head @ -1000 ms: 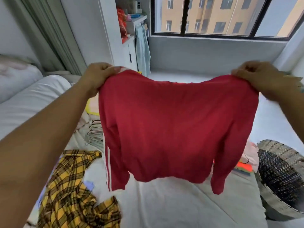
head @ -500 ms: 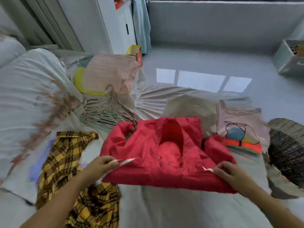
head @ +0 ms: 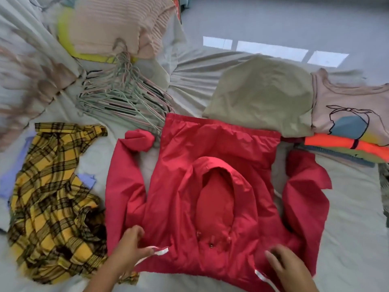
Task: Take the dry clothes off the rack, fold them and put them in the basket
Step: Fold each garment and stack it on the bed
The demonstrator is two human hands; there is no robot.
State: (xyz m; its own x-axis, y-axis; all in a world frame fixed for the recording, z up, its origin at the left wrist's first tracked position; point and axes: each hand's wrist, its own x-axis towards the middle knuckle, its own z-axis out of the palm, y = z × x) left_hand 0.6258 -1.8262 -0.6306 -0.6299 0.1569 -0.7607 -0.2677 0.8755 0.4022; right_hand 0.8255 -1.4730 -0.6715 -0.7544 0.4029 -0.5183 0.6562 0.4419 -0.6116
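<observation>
Bed (head: 347, 228): jacket (head: 210, 186) beneath left hand (head: 130, 247), right hand (head: 288, 268)

Our left hand (head: 130, 247) grips the near shoulder of the red jacket (head: 210, 186), fingers curled into the cloth beside a white stripe. Our right hand (head: 288, 268) lies flat on the other shoulder, fingers straight and somewhat blurred. The jacket spreads away from both hands over the bed sheet (head: 347, 228), hood on top, sleeves out to either side. Just left of our left hand lies a crumpled yellow plaid shirt (head: 52, 197). Beyond that hand we see a heap of hangers (head: 122, 102), and farther off a pink ribbed garment (head: 117, 24). Beyond our right hand lie a beige garment (head: 261, 98) and a pink printed top (head: 349, 114) on a folded stack (head: 345, 146).
</observation>
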